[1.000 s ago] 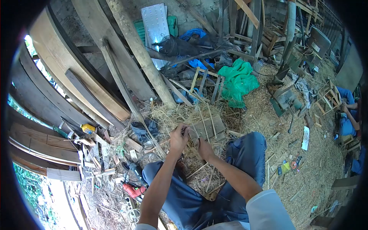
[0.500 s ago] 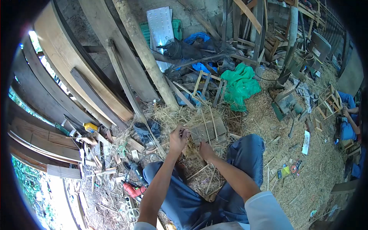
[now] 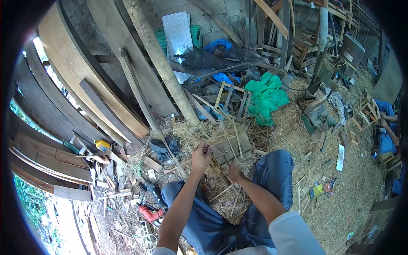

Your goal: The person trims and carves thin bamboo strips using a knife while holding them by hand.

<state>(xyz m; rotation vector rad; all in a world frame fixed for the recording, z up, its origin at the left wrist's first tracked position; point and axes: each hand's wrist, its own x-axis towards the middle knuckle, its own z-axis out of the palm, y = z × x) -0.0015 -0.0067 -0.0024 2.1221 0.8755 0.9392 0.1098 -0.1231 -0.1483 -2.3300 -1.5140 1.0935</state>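
My left hand [image 3: 201, 157] is raised above my lap, its thumb and fingers pinched together. Whatever sits in that pinch is too small to make out. Lower and to the right, my right hand [image 3: 235, 173] is closed, with its fingers largely turned from view; what it grips is hidden. Between and below the hands, a narrow yellow-brown piece [image 3: 220, 173], apparently wood, slants down toward the right hand. Just beyond both hands a flat wooden board [image 3: 243, 144] lies among straw-like strips, with thin sticks across it.
A red power drill [image 3: 149, 213] lies left of my knee, near scrap wood. A yellow bottle [image 3: 102, 145] stands farther left. Long planks [image 3: 91, 68] and a pole [image 3: 161, 59] lean ahead. A green plastic sheet [image 3: 267, 95] lies beyond the board. Another person [image 3: 386, 138] sits far right.
Both hands have shifted slightly down and to the right, the right hand a little farther from the left. The view has tilted slightly.
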